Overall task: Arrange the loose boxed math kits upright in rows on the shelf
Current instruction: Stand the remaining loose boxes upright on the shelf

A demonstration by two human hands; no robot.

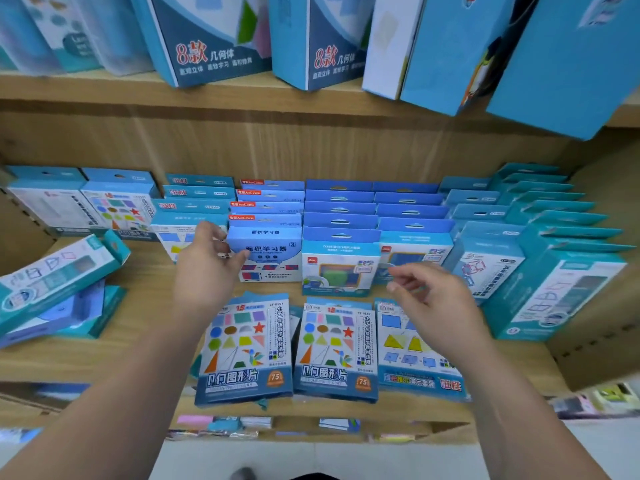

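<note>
Blue boxed math kits stand upright in several rows at the back of the wooden shelf [145, 355]. Three kits lie flat at the front: two geometry-shape kits [242, 348] [334, 348] and a triangle kit [412, 355]. My left hand [204, 261] hovers open beside the front area-learning box [268, 252], fingertips close to its left edge. My right hand [429, 299] floats open above the triangle kit, holding nothing. Loose teal boxes [59, 271] lie tilted at the shelf's left end.
Larger blue boxes [211, 39] stand on the upper shelf, some leaning out at the right [568, 64]. Tall teal kits [554, 285] fill the right end. A lower shelf with small packets [221, 424] shows below the front edge.
</note>
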